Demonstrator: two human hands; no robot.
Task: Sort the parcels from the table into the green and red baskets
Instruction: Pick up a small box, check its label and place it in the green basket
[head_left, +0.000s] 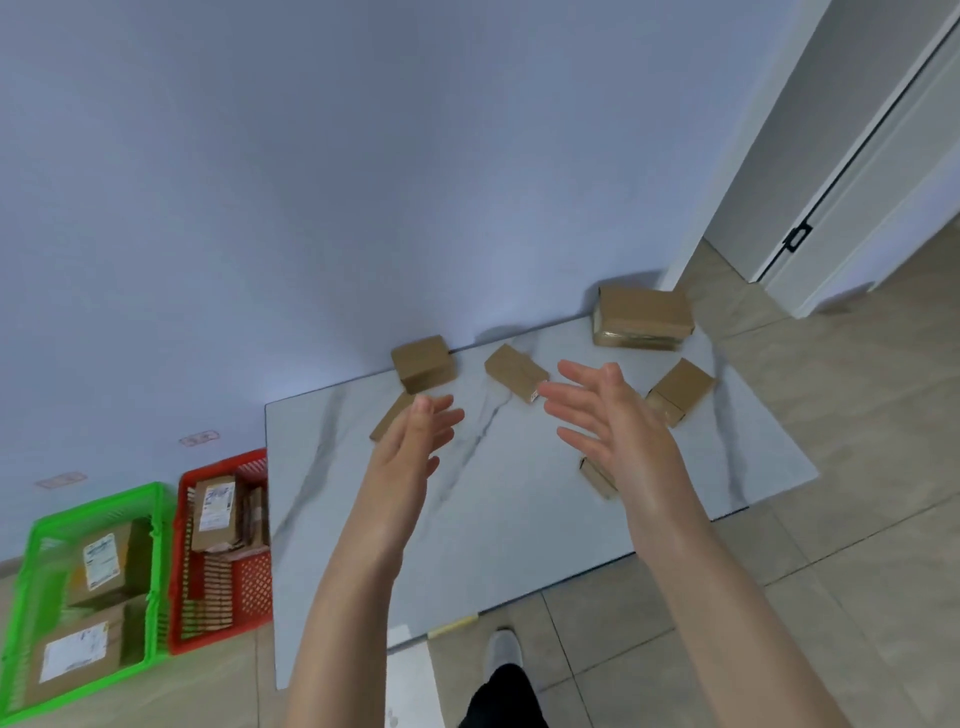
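Parcels (516, 378) dot the table (493, 530). Left hand (418, 434) and right hand (610, 415) hover spread, empty; unseen labels may cause missorting.

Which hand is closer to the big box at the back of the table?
Right. The right hand hovers open just in front of the big box, slightly to its left. The left hand is further left, near the other end of the table.

Both bare forearms reach up from the frame's bottom; left hand (415, 441) and right hand (608, 415) spread empty, palms facing inward.
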